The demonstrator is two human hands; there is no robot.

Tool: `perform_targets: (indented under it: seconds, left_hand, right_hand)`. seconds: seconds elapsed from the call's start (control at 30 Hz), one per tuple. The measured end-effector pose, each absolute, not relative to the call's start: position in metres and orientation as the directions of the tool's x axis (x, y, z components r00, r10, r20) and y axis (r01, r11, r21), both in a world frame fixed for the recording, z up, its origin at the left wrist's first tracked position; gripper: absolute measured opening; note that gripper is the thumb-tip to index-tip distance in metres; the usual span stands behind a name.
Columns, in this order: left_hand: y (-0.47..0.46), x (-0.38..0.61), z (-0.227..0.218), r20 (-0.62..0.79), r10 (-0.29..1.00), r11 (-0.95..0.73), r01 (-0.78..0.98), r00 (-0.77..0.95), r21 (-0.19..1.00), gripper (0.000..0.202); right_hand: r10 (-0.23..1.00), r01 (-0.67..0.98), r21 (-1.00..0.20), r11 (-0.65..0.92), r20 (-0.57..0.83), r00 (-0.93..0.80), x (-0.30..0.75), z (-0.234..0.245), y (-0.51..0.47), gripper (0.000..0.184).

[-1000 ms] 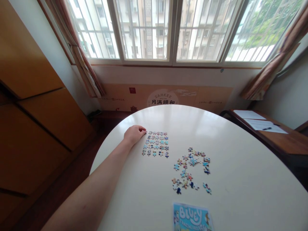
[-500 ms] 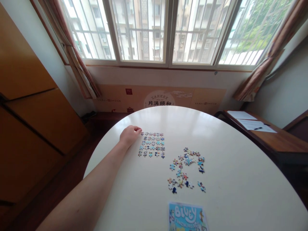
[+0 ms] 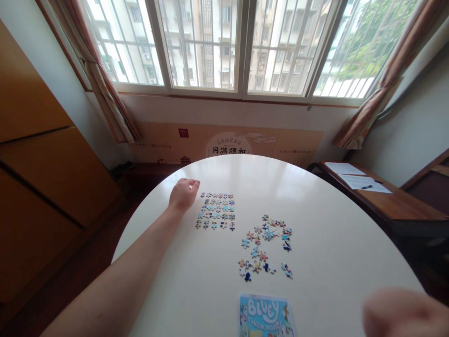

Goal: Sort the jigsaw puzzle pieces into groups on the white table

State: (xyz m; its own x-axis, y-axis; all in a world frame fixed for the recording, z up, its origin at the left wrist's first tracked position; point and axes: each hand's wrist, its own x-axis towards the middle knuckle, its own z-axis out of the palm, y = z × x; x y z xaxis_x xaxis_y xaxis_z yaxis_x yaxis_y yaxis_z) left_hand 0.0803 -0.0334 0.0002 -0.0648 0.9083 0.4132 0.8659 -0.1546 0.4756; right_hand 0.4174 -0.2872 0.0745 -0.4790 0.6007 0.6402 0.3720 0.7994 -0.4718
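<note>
My left hand (image 3: pixel 184 193) is closed, fingers curled in, just left of the top row of puzzle pieces (image 3: pixel 215 210) set out in neat rows. Whether anything is inside its fingers is hidden. To the right lies a loose scatter of jigsaw pieces (image 3: pixel 257 267), some overlapping. A blue "Bluey" picture card (image 3: pixel 266 316) rests at the near edge of the view, below the scatter. My right hand (image 3: pixel 400 311) shows as a blurred shape at the lower right, and its fingers cannot be made out.
Everything lies on a round white table (image 3: pixel 326 234). A wooden side table (image 3: pixel 403 201) with paper sheets (image 3: pixel 365 183) and a dark pen stands at the right. Curtained, barred windows are behind, and a wooden cabinet (image 3: pixel 35 187) is on the left.
My right hand has come into view at the lower right. My left hand has drawn slightly up and away from the top row's left end. The view has shifted a little.
</note>
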Motion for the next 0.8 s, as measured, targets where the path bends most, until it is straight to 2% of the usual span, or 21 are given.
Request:
perform_targets:
  seconds: [0.07,0.13,0.17,0.23,0.3,0.37,0.5,0.63,0.8]
  left_hand:
    - [-0.036,0.083,0.002,0.447,0.893,-0.193,0.854,-0.051,0.483,0.045]
    - [-0.038,0.083,0.003,0.465,0.884,-0.213,0.844,-0.049,0.493,0.044]
    - [-0.038,0.083,0.003,0.467,0.883,-0.214,0.839,-0.053,0.500,0.044]
    - [-0.037,0.081,0.003,0.457,0.886,-0.200,0.830,-0.072,0.520,0.043]
    - [-0.035,0.078,0.003,0.444,0.890,-0.174,0.824,-0.102,0.539,0.043]
    - [-0.033,0.075,0.002,0.431,0.893,-0.147,0.821,-0.129,0.551,0.042]
    - [-0.031,0.074,0.002,0.399,0.905,-0.118,0.813,-0.148,0.570,0.041]
    - [-0.030,0.075,0.000,0.370,0.918,-0.112,0.800,-0.143,0.589,0.039]
    - [-0.028,0.073,-0.004,0.344,0.928,-0.108,0.778,-0.145,0.618,0.036]
  right_hand:
    - [0.630,0.357,-0.522,0.775,0.681,-0.373,0.416,0.080,-0.272,0.018]
    - [0.695,0.402,-0.576,0.712,0.663,-0.280,0.420,0.075,-0.239,0.022]
    - [0.737,0.448,-0.598,0.665,0.622,-0.263,0.424,0.069,-0.220,0.022]
    - [0.813,0.622,-0.538,0.569,0.480,-0.328,0.436,0.053,-0.185,0.020]
    - [0.855,0.701,-0.489,0.519,0.296,-0.427,0.448,0.036,-0.161,0.025]
    - [0.849,0.709,-0.471,0.525,0.226,-0.478,0.457,0.022,-0.151,0.030]
    - [0.832,0.692,-0.463,0.553,0.260,-0.490,0.454,0.005,-0.149,0.034]
    - [0.787,0.597,-0.548,0.586,0.209,-0.580,0.446,-0.012,-0.145,0.040]
    - [0.710,0.507,-0.663,0.550,0.053,-0.702,0.441,-0.006,-0.149,0.044]
